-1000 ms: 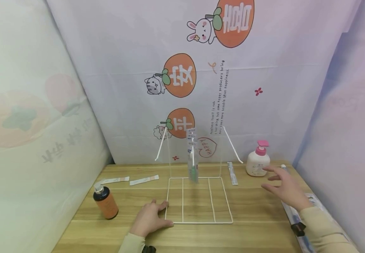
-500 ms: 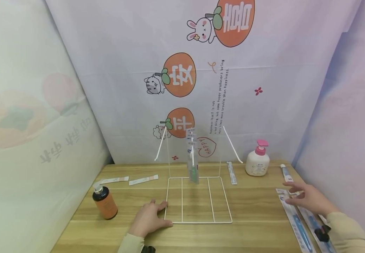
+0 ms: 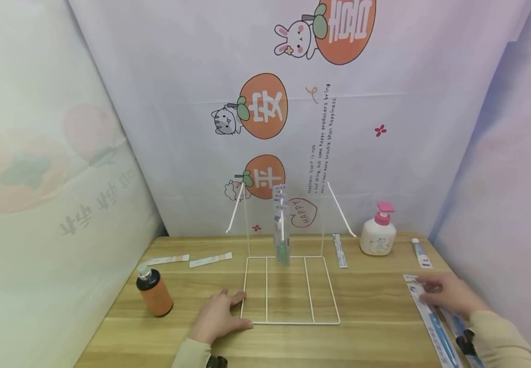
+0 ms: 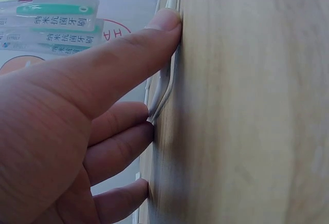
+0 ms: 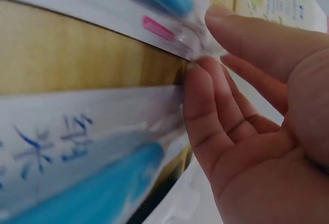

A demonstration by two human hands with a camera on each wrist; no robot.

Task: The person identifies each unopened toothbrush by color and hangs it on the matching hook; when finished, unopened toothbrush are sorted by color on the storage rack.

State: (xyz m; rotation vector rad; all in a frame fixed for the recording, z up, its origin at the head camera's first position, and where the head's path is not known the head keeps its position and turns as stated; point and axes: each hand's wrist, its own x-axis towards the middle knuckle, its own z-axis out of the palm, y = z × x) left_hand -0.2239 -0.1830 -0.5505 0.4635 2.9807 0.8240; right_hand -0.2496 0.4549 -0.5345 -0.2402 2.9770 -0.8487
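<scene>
My left hand (image 3: pixel 220 313) lies flat on the wooden table (image 3: pixel 376 306), its straight fingers (image 4: pixel 128 54) pressing the front left corner of a white wire rack (image 3: pixel 291 323), seen up close as a thin wire (image 4: pixel 165 88). A packaged toothbrush (image 3: pixel 281 230) hangs from the rack's upright part and shows behind the fingers (image 4: pixel 56 21). My right hand (image 3: pixel 442 292) is at the table's right edge, over two long packaged toothbrushes (image 3: pixel 433 327). Its thumb and fingertips (image 5: pixel 203 62) pinch the end of the upper package (image 5: pixel 103 8); the other package (image 5: pixel 77 157) lies below.
A brown bottle (image 3: pixel 154 294) stands left of my left hand. Two flat strips (image 3: pixel 210 259) lie behind it. A white pump bottle with a pink top (image 3: pixel 378 235), a small tube (image 3: pixel 419 253) and a narrow packet (image 3: pixel 340 250) sit at the back right. Printed cloth walls enclose the table.
My right hand has come back from near the pump bottle, down to the right edge, and now pinches a toothbrush package. The left hand has stayed on the rack corner.
</scene>
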